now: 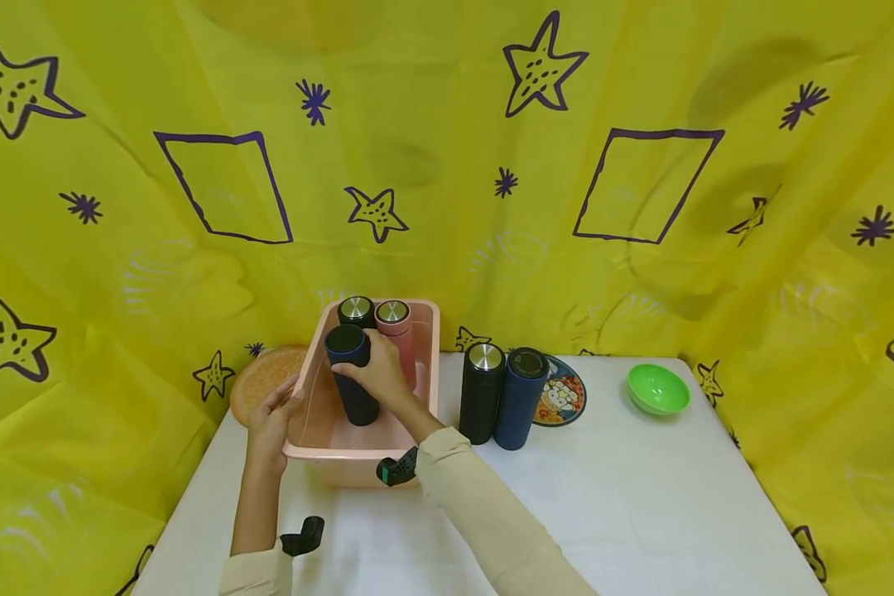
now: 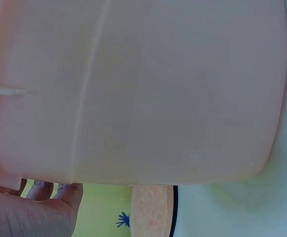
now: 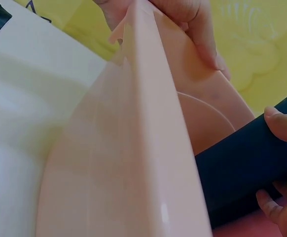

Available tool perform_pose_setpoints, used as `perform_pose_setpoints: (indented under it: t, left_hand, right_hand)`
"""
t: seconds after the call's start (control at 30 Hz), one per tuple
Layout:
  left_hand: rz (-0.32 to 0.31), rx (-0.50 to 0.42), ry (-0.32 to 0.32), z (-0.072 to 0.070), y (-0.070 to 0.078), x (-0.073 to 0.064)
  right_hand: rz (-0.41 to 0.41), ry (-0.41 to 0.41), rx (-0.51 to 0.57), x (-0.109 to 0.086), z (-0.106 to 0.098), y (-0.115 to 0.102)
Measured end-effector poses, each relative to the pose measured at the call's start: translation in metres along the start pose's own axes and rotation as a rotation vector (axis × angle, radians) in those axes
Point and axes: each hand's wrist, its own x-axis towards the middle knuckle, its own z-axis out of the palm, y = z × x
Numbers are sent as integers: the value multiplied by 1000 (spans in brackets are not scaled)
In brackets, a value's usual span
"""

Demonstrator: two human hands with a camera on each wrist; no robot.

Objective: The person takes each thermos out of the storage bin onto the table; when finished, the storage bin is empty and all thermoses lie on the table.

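A pink plastic tub (image 1: 365, 454) sits on the left part of the table. My left hand (image 1: 271, 420) grips its left rim, and the thumb (image 3: 202, 39) lies over the inner wall in the right wrist view. Inside the tub, my right hand (image 1: 380, 370) holds a dark blue flask (image 1: 358, 401) near its top, fingers wrapped round it. The flask leans a little, its lid facing up. Behind it in the tub stand a black flask (image 1: 356, 309) with a silver-topped lid and a pink flask (image 1: 395, 319). The tub's outer wall (image 2: 173, 98) fills most of the left wrist view.
Right of the tub stand a black flask (image 1: 482, 397) and a dark blue flask (image 1: 520, 401), side by side. Behind them lies a patterned round mat (image 1: 564, 396). A green bowl (image 1: 657, 389) is farther right. An orange-tan disc (image 1: 257, 385) lies behind the tub's left side.
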Motion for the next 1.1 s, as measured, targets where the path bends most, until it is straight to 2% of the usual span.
perform_pose_setpoints:
  t: [0.27,0.7,0.87,1.1]
  left_hand:
    - [28,11,3,-1,0,1]
    - [1,24,-11,0,1,0]
    - [-4,22,7,-1,0,0]
    - [26,8,0,-1,0,1]
  right_hand:
    - [-28,-7,-17,0,-1,0]
    - [12,-53,-2,-5,-6,-3]
    - [13,-60,2,-6,-6,-2]
    - [-42,-68,-54,-5,-7,0]
